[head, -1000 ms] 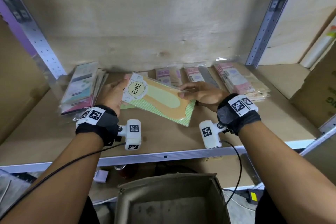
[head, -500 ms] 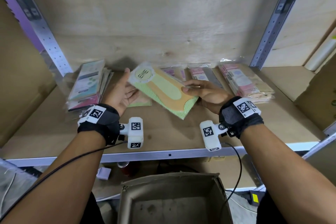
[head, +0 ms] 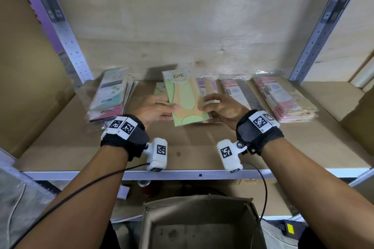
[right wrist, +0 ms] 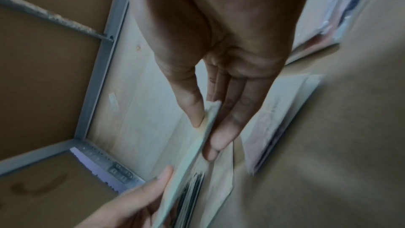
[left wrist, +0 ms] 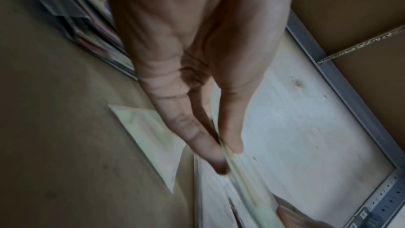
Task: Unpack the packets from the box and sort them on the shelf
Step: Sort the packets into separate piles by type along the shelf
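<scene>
A green and orange packet labelled ENE is held just above the shelf, its long side pointing at the back wall. My left hand pinches its left edge, thumb on top. My right hand pinches the right edge. In the left wrist view the thumb and a finger of the left hand clamp the packet's thin edge. The right wrist view shows the right hand doing the same on the packet. A second green packet lies flat underneath. The open cardboard box stands below the shelf.
Sorted stacks lie along the back of the shelf: a teal and pink stack at the left, purple packets and pink packets in the middle, a thick pink stack at the right. Metal uprights flank the bay.
The packet has turned from a diagonal lie to pointing straight at the back wall and moved further in, over the other green packet. Both hands kept hold of it.
</scene>
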Motion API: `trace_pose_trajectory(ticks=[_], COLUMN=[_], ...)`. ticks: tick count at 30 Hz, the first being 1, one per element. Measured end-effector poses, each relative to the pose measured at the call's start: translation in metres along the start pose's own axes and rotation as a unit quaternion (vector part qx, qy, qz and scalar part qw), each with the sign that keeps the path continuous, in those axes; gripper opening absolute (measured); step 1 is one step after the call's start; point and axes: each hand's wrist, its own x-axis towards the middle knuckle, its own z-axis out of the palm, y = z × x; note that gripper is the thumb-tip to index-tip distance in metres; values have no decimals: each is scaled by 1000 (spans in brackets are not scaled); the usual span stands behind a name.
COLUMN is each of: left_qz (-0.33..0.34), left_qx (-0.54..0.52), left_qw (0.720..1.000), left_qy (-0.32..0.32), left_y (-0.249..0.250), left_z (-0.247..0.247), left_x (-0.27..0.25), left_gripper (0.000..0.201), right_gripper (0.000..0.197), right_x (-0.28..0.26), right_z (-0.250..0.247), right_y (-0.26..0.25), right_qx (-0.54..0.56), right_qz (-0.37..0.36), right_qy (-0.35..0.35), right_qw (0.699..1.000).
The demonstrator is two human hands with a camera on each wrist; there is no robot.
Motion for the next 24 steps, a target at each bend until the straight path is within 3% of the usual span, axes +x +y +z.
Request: trace_pose_trajectory(ticks=[6,13,17,24], left_qz=[13,-18,-23,-8], left_qx=[-25,147,219,256], left_qw=[989,977,961,951], left_qy=[144,153,170,175], left_y=[1,-8,-15,-20], left_z=[-22,-46,-50,-49], left_x=[18,33,34,35], left_gripper=[42,54,52,45], right_gripper=[24,21,51,55], right_x=[36,73,88,114], right_z=[33,69,80,85], right_y=[-27,-36,-21,-2], right_qx=[-154,-248,-308,-378], right_qz=[5,42,49,71], right_qy=[39,68,79,80], right_qw=[987,966,947,919])
